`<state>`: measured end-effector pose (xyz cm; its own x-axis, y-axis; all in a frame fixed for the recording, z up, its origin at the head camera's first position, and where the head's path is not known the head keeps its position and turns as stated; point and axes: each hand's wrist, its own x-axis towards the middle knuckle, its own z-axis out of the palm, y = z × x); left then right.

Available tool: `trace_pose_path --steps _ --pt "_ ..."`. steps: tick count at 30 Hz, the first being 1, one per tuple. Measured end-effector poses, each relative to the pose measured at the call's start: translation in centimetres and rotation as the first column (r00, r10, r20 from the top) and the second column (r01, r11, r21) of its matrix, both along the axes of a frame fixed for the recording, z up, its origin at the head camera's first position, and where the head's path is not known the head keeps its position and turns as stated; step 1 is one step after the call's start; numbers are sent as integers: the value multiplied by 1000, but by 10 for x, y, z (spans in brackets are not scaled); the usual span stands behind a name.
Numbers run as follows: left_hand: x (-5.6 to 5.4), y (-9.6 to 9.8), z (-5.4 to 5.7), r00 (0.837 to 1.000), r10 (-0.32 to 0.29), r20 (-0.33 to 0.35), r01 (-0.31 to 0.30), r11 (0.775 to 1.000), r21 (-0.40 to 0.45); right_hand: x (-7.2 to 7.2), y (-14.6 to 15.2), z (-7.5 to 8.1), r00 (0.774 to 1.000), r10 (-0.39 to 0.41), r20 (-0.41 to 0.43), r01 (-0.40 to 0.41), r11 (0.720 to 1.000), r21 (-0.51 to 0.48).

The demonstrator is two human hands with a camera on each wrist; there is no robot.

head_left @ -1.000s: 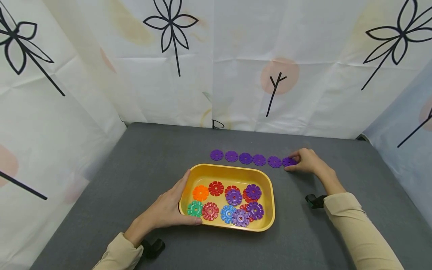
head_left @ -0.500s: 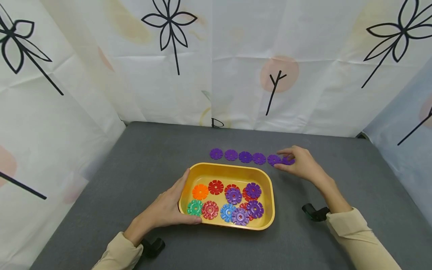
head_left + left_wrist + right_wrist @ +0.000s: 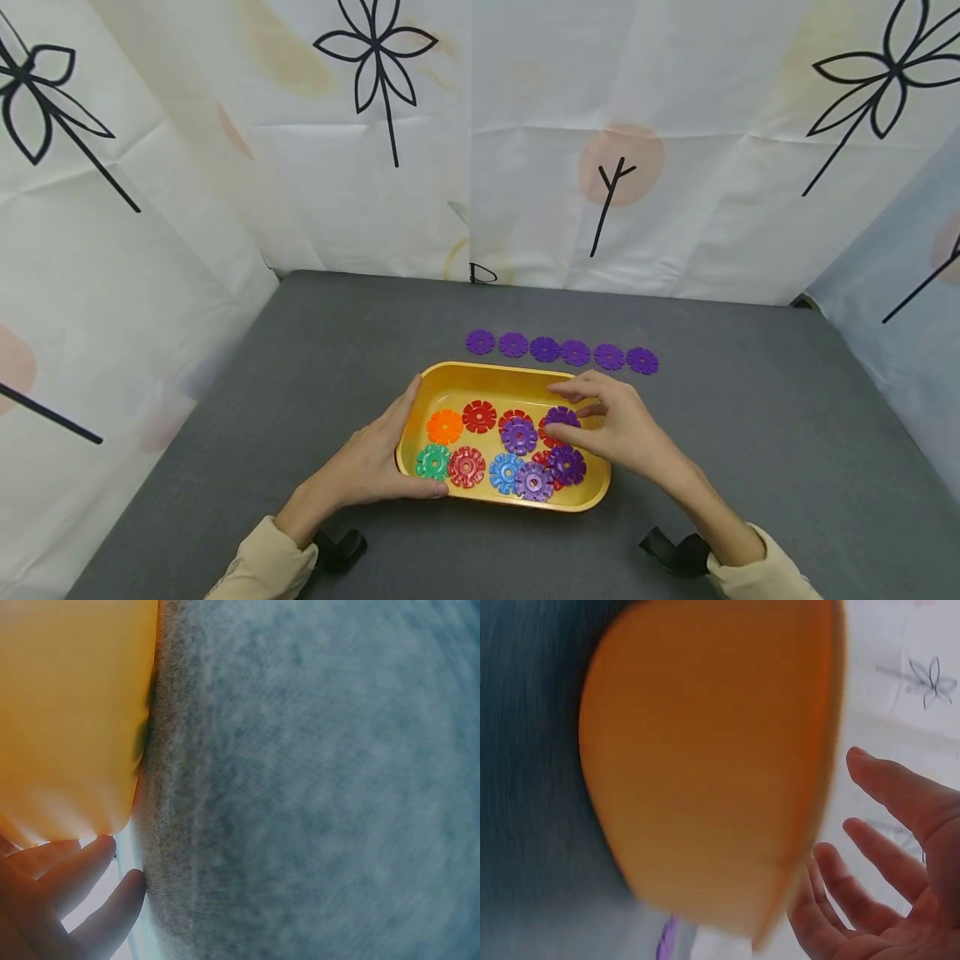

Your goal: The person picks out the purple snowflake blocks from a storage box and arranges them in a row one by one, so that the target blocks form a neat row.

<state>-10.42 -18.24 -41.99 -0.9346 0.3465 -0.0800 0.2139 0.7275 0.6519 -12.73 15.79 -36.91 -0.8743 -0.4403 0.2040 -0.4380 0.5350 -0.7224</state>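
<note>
A yellow plastic tray (image 3: 468, 383) holds several notched flower-shaped discs: an orange disc (image 3: 445, 426), a green disc (image 3: 432, 462), a blue disc (image 3: 505, 472), red ones and purple ones. My left hand (image 3: 367, 467) grips the tray's left end, thumb at the front rim and fingers round the back corner. Over the tray's right end hovers my right hand (image 3: 622, 425), its spread fingers just above a purple disc (image 3: 561, 418) and holding nothing. The right wrist view shows that hand (image 3: 885, 862) beside the tray wall (image 3: 705, 765), fingers apart.
Behind the tray, a row of several purple discs (image 3: 575, 352) lies flat on the grey tabletop (image 3: 360, 333). A white patterned cloth (image 3: 525, 167) hangs along the back and sides of the table.
My right hand has let go of the rightmost purple disc in the row and moved left and nearer, over the tray. My left hand and the tray have stayed in place.
</note>
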Motion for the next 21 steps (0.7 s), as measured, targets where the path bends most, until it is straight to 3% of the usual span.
trace_pose_path --steps 8,16,21 --pt "0 0 -1 1000 -5 -13 5 1000 -10 3 -27 -16 995 60 79 -59 998 -15" --pt "0 -1 -2 1000 -5 -22 4 1000 -21 -2 -44 -27 999 16 49 -22 990 143" --pt "0 -1 -1 1000 -5 -14 4 1000 -10 -5 -50 -32 997 3 79 -21 974 224"
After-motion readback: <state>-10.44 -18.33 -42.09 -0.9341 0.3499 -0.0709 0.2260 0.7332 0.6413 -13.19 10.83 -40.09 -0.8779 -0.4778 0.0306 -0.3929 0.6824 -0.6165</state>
